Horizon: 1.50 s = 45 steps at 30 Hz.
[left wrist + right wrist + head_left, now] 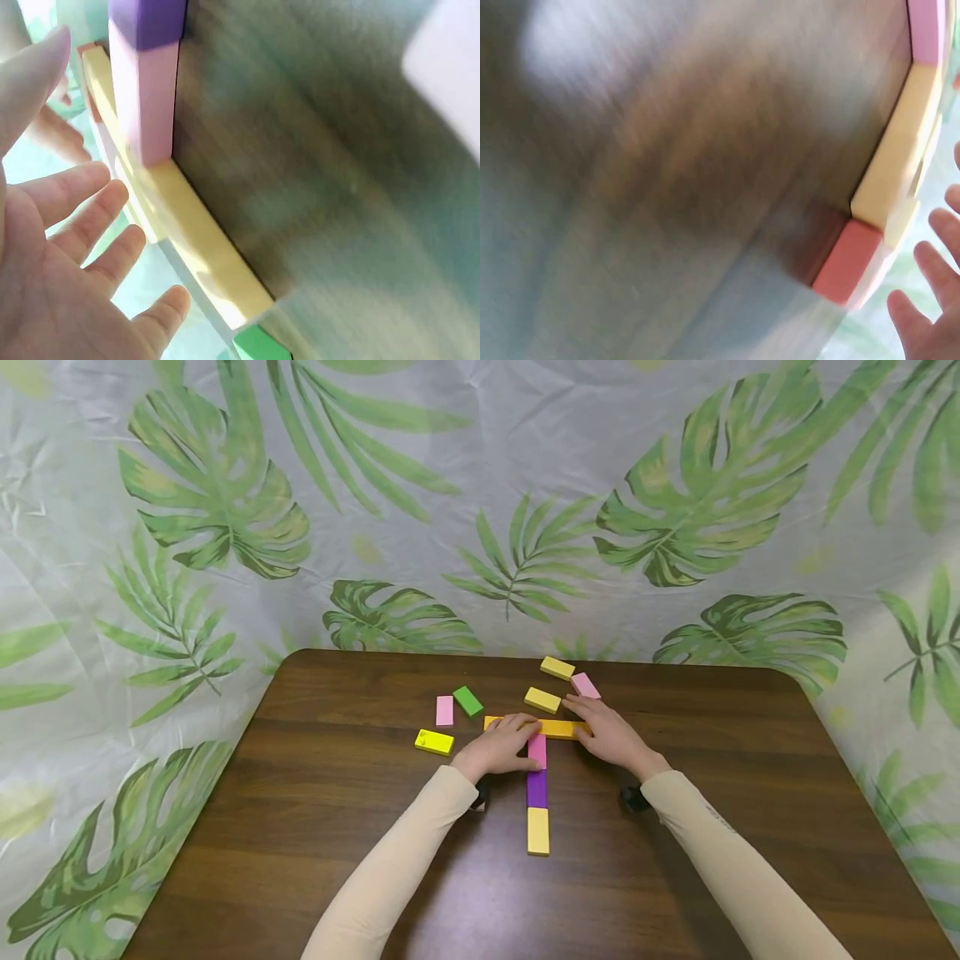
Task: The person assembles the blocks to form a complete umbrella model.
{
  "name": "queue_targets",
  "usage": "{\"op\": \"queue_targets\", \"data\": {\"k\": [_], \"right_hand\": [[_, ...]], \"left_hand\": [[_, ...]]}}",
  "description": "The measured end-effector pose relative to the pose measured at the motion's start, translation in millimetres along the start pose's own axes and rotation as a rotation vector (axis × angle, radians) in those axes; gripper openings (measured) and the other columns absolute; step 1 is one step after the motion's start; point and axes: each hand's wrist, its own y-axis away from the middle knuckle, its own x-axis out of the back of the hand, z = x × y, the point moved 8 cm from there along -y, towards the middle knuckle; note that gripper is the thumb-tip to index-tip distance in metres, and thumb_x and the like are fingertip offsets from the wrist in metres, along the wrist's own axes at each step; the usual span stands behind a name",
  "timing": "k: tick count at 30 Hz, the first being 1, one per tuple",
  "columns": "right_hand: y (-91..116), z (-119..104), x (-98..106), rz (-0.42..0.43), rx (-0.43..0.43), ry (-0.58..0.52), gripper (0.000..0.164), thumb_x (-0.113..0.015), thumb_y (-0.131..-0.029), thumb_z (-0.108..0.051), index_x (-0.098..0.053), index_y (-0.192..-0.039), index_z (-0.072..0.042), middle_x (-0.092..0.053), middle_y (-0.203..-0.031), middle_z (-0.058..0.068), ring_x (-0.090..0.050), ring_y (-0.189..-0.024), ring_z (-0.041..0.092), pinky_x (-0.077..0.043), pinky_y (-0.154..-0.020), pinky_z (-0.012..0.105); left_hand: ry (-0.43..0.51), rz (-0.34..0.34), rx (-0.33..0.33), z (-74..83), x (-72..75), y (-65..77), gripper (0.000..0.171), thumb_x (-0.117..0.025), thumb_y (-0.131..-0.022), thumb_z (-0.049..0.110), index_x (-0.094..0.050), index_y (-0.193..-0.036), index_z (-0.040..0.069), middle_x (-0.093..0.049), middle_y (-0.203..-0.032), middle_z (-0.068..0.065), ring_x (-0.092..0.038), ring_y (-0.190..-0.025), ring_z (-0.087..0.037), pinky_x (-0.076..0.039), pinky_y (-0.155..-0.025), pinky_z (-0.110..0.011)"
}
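A line of blocks runs down the table: a pink block (537,753), a purple block (537,788) and a pale yellow block (537,832). Across its far end lies a row of orange blocks (561,729). My left hand (498,747) is over the left part of that row, its thumb near the pink block; the left wrist view shows the fingers (90,217) spread and relaxed. At the row's right end is my right hand (617,735), fingers extended. A red-orange block (847,262) ends the row in the right wrist view. Neither hand visibly grips a block.
Left of the row lie a bright yellow block (434,742), a light pink block (445,711) and a green block (468,701). Behind it are two pale yellow blocks (558,668) and another pink block (586,686). A leaf-patterned curtain (420,527) hangs behind the table (337,793).
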Motion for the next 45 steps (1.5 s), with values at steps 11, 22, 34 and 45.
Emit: {"op": "queue_targets", "data": {"k": [11,22,34,45], "right_hand": [[14,-34,-18,-0.047,0.103,-0.022,0.053,-0.063,-0.091,-0.015,-0.047,-0.140,-0.001,-0.040,-0.145,0.018,-0.033,-0.135,0.036,-0.029,-0.107,0.053],[16,-49,-29,-0.089,0.147,0.033,0.060,-0.063,-0.092,-0.032,-0.047,-0.141,-0.001,-0.041,-0.146,0.017,-0.034,-0.135,0.033,-0.029,-0.108,0.049],[17,-49,-35,-0.099,0.136,0.042,0.061,-0.064,-0.091,-0.034,-0.047,-0.141,-0.004,-0.039,-0.147,0.014,-0.034,-0.135,0.033,-0.028,-0.109,0.048],[17,-49,-35,-0.101,0.122,0.036,0.062,-0.065,-0.091,-0.034,-0.046,-0.141,-0.004,-0.040,-0.147,0.015,-0.034,-0.135,0.033,-0.028,-0.109,0.048]], "left_hand": [[0.044,0.036,0.019,-24.1,20.8,-2.0,0.057,-0.050,-0.100,0.035,-0.034,-0.149,0.009,-0.030,-0.153,-0.007,-0.019,-0.142,-0.025,-0.015,-0.112,-0.052],[0.016,0.003,0.041,-31.6,21.5,-15.0,0.052,-0.043,-0.103,0.025,-0.030,-0.151,0.013,-0.025,-0.156,-0.002,-0.016,-0.144,-0.023,-0.012,-0.113,-0.053],[-0.033,-0.035,0.070,-37.5,12.6,-25.4,0.052,-0.041,-0.103,0.024,-0.027,-0.153,0.018,-0.020,-0.157,0.004,-0.011,-0.145,-0.020,-0.009,-0.113,-0.053],[-0.097,-0.051,0.117,-41.2,13.8,-22.8,0.049,-0.040,-0.104,0.026,-0.031,-0.151,0.018,-0.022,-0.157,0.006,-0.010,-0.145,-0.021,-0.008,-0.112,-0.055]]}}
